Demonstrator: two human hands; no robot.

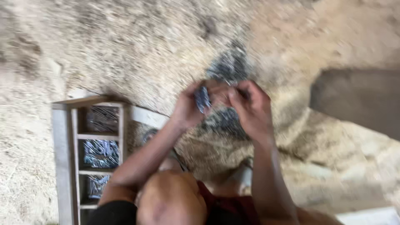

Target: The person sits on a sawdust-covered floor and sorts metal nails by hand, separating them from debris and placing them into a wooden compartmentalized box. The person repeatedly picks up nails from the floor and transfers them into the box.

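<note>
The picture is blurred by motion. My left hand [189, 106] and my right hand [250, 108] meet in the middle of the view, above the sandy ground. A small bunch of shiny metal pieces, probably nails [203, 99], sits in the fingers of my left hand. My right hand's fingers are curled close beside them, touching the left hand; whether they grip anything is hidden. A grey heap of similar metal pieces [227, 66] lies on the ground just beyond and under the hands. My bent knee [173, 202] shows at the bottom.
A wooden tray with compartments [66, 146] stands at the left, each compartment holding metal pieces [101, 153]. A pale board [146, 116] lies beside it. A darker slab or shaded block [358, 100] is at the right. The ground is rough, dusty earth.
</note>
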